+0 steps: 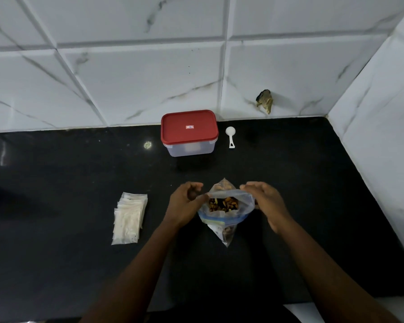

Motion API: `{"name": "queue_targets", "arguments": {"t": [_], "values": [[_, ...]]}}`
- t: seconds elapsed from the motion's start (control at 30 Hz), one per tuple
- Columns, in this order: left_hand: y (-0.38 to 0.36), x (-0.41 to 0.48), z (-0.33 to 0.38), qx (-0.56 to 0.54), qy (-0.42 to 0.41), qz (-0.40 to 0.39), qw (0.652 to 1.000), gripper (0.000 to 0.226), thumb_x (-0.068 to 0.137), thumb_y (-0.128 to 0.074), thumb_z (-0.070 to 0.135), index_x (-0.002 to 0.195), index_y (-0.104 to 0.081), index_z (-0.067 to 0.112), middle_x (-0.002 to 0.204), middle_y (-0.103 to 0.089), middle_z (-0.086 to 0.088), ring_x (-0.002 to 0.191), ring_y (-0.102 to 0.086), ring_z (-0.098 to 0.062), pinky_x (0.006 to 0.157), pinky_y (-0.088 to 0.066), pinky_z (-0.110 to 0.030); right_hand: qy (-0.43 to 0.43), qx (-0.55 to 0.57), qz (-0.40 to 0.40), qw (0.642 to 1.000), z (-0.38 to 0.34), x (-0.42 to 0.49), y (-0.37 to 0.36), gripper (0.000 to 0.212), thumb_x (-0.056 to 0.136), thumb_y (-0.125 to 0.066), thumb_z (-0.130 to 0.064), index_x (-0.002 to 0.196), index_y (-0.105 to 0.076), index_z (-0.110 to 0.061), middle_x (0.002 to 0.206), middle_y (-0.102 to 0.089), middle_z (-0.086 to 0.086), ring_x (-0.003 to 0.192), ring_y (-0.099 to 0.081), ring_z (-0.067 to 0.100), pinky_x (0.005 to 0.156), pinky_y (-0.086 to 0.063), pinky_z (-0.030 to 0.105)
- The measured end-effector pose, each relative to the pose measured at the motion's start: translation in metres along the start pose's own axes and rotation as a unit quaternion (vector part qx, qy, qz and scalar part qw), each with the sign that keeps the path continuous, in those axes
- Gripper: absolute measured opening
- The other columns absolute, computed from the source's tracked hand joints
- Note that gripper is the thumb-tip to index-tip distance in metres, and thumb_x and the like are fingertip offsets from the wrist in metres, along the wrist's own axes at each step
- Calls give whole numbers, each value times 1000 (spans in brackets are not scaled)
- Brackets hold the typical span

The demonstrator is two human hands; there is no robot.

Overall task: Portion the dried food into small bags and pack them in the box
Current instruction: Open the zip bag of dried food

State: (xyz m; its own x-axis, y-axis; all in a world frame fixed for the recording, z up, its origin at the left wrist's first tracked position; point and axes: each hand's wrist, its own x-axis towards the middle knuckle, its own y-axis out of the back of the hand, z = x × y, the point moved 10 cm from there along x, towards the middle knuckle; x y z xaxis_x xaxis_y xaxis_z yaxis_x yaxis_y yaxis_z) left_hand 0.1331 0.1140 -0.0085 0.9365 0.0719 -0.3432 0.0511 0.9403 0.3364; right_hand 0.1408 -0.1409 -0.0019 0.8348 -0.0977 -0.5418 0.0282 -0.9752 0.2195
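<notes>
The job looks like it is only just starting. Two hands hold a big bag point(226, 216) on the black counter point(79, 183), close to the person. The left hand point(184, 203) pinches the left side of the bag's top with bent fingers. The right hand point(266, 201) grips the right side of the top. Between them the top of the bag is wide open, and the dried food point(223, 203), brown and yellow bits, shows inside. The small bags point(130, 217) lie in a flat pile to the left of the hands, near but not touching. They all look empty, so I think no food has gone into them yet. The box point(189, 148) sits at the back by the wall, well apart from the hands, and its red lid point(189, 127) is on. A little white scoop point(230, 136) lies just beside the box, and nobody is touching it. So there is a lot left to do: pick up the scoop, fill each small bag, take the lid off, and put the bags in the box.
</notes>
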Motion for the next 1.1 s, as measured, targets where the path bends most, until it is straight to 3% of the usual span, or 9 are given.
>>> {"name": "queue_targets", "arguments": {"t": [0.13, 0.33, 0.5, 0.6, 0.7, 0.83, 1.0, 1.1], "values": [[-9, 8, 15, 108, -46, -61, 991, 34, 90, -76, 24, 122, -64, 27, 118, -64, 8, 104, -66, -5, 79, -53, -17, 60, -149, -50, 986, -22, -1, -9, 36, 85, -80, -30, 119, -67, -29, 112, -65, -11, 96, -63, 1, 68, -49, 16], [-15, 16, 27, 199, -63, -100, 973, 7, 100, -64, 26, 104, -70, 27, 108, -63, 10, 93, -65, -2, 70, -50, -14, 98, -255, -58, 960, -33, 3, -9, 29, 92, -73, -34, 119, -70, -25, 101, -69, -10, 90, -65, 1, 67, -51, 15], [-15, 24, 24, 177, -36, -125, 976, 15, 104, -57, 29, 105, -72, 24, 100, -71, 7, 90, -69, -4, 72, -52, -17, 91, -237, -55, 966, -37, 13, -7, 21, 95, -68, -35, 112, -73, -23, 103, -71, -8, 92, -65, 1, 71, -50, 16], [-13, 30, 23, 104, 1, -134, 986, 21, 102, -61, 32, 99, -77, 18, 99, -76, 0, 92, -74, -16, 78, -60, -28, 67, -175, -62, 980, -40, 19, -6, 20, 93, -70, -34, 108, -73, -22, 101, -73, -7, 96, -66, 7, 75, -51, 22], [-19, 27, 18, -34, 75, -165, 983, 27, 100, -64, 31, 104, -75, 7, 105, -78, -8, 98, -75, -19, 84, -61, -28, 7, -103, -94, 990, -34, 21, -9, 19, 94, -69, -31, 108, -73, -18, 102, -76, 2, 101, -70, 18, 83, -54, 33], [-30, 16, 8, -203, 174, -194, 944, 32, 97, -65, 25, 123, -69, 6, 121, -74, -14, 116, -69, -26, 95, -58, -37, -98, 35, -154, 983, -18, 14, -20, 31, 91, -70, -27, 116, -71, -9, 112, -76, 12, 107, -70, 27, 87, -54, 39], [-44, 9, -12, -330, 260, -196, 886, 56, 86, -73, 29, 136, -62, 6, 133, -67, -21, 128, -63, -35, 111, -48, -52, -192, 150, -181, 953, 11, 9, -39, 36, 89, -70, -29, 121, -69, -11, 114, -74, 13, 115, -66, 29, 96, -52, 43], [-55, 3, -20, -401, 287, -188, 849, 44, 97, -63, 28, 136, -63, 6, 135, -65, -25, 130, -59, -38, 107, -49, -54, -221, 207, -176, 937, 22, 9, -47, 33, 95, -62, -28, 121, -68, -9, 107, -75, 15, 108, -67, 29, 96, -52, 46]]}}
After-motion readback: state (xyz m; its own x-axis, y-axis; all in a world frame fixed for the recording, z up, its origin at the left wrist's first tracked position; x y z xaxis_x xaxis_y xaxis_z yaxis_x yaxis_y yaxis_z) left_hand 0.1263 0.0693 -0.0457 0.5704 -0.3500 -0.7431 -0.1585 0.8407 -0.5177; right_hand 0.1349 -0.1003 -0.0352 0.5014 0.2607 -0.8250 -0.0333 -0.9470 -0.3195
